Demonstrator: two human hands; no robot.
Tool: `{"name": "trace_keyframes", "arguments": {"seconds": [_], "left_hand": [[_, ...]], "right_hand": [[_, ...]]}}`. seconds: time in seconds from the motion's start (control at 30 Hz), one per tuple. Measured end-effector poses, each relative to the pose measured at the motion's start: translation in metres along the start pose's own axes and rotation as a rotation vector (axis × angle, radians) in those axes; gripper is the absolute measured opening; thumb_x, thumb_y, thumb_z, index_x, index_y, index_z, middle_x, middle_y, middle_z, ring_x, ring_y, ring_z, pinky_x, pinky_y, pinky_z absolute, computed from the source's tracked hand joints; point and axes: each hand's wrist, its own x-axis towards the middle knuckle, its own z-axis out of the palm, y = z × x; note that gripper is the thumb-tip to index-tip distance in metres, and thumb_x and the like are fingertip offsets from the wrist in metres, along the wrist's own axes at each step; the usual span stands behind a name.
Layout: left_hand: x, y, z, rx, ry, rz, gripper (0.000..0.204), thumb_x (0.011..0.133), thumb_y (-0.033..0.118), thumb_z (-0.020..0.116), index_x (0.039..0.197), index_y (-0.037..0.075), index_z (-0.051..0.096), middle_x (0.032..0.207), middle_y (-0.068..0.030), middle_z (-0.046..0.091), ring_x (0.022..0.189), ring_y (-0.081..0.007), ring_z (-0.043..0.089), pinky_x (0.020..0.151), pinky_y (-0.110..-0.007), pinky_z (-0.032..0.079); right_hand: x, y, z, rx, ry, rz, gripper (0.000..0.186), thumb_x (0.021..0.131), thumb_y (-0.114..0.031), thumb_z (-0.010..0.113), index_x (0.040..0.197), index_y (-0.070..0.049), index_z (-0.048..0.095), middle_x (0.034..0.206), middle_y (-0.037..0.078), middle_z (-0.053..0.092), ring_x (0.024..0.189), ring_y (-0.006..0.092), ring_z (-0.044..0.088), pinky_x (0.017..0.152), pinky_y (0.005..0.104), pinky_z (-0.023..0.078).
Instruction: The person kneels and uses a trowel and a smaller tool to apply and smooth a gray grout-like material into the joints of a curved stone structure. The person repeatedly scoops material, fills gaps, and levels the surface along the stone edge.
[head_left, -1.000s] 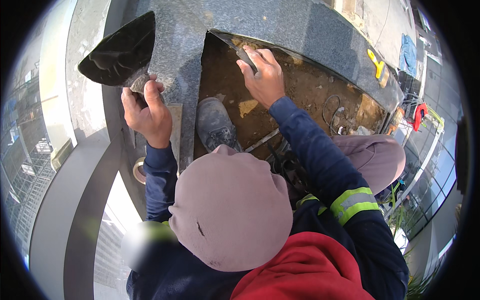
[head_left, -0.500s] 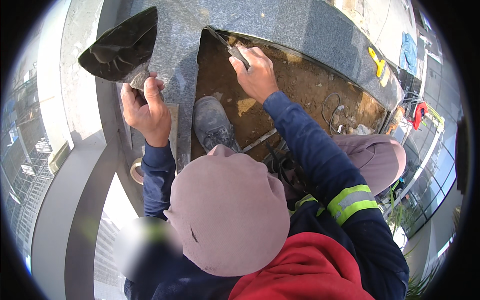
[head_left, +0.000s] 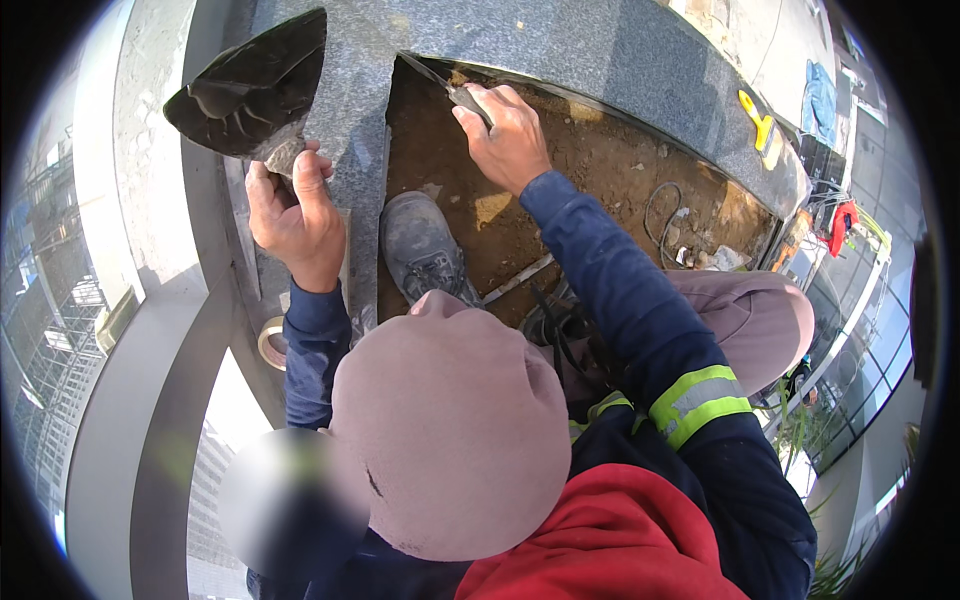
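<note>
My left hand [head_left: 305, 225] pinches the lower edge of a black bowl-shaped container [head_left: 255, 85], tilted so that its dark inside shows. Grey mortar [head_left: 285, 155] cakes the edge by my fingers. Farther right, my right hand [head_left: 508, 140] is closed round the grey, crusted handle of a small trowel [head_left: 464, 98]. Its narrow blade points up and left, with the tip at the inner corner of the speckled grey granite slab [head_left: 560, 45]. Below that slab edge lies brown soil [head_left: 590, 165] in a recess. Whether the blade touches the stone I cannot tell.
My dusty shoe [head_left: 425, 245] stands at the recess's left edge. A roll of tape [head_left: 271, 342] lies beside my left forearm. On the slab at right is a yellow-handled scraper [head_left: 760, 125]. A thin cable loop [head_left: 660, 225] and rubble [head_left: 722, 260] lie in the soil.
My left hand has brought the black container slightly right, nearer the slab's corner. My right hand keeps the trowel at the corner with little movement. The view has shifted a little.
</note>
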Motion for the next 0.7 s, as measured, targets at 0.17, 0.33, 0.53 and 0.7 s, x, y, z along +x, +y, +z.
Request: {"name": "trace_keyframes", "arguments": {"seconds": [0.17, 0.33, 0.53, 0.7], "left_hand": [[0.000, -0.001, 0.002, -0.010, -0.003, -0.006, 0.011, 0.099, 0.003, 0.064, 0.107, -0.006, 0.063, 0.092, -0.0101, 0.069, 0.074, -0.0117, 0.065, 0.066, -0.025, 0.054], [0.001, -0.002, -0.002, 0.041, -0.058, -0.047, 0.012, 0.099, 0.003, 0.064, 0.107, -0.006, 0.062, 0.093, -0.0109, 0.069, 0.074, -0.0119, 0.065, 0.067, -0.025, 0.055], [0.003, -0.001, 0.003, -0.026, -0.021, 0.014, 0.013, 0.100, 0.003, 0.063, 0.109, -0.006, 0.060, 0.096, -0.0124, 0.070, 0.076, -0.0126, 0.066, 0.068, -0.026, 0.058], [0.000, -0.001, 0.002, -0.015, -0.010, -0.005, 0.012, 0.100, 0.003, 0.062, 0.109, -0.006, 0.061, 0.096, -0.0120, 0.069, 0.076, -0.0126, 0.066, 0.068, -0.026, 0.057]], "right_hand": [[-0.012, 0.003, -0.002, 0.080, 0.019, 0.104, 0.035, 0.093, -0.023, 0.067, 0.117, 0.002, 0.070, 0.103, 0.019, 0.068, 0.094, 0.0381, 0.066, 0.085, 0.0444, 0.053], [-0.019, 0.017, -0.013, 0.069, 0.031, 0.122, 0.035, 0.094, -0.022, 0.068, 0.117, 0.003, 0.069, 0.106, 0.019, 0.069, 0.098, 0.0362, 0.067, 0.088, 0.0414, 0.053], [-0.030, 0.037, -0.025, 0.011, 0.022, 0.153, 0.037, 0.094, -0.025, 0.067, 0.117, 0.004, 0.068, 0.105, 0.019, 0.067, 0.095, 0.0378, 0.066, 0.086, 0.0437, 0.053], [-0.041, 0.040, -0.027, -0.030, 0.016, 0.065, 0.034, 0.095, -0.022, 0.068, 0.120, 0.001, 0.068, 0.107, 0.017, 0.066, 0.093, 0.0357, 0.067, 0.084, 0.0411, 0.054]]}}
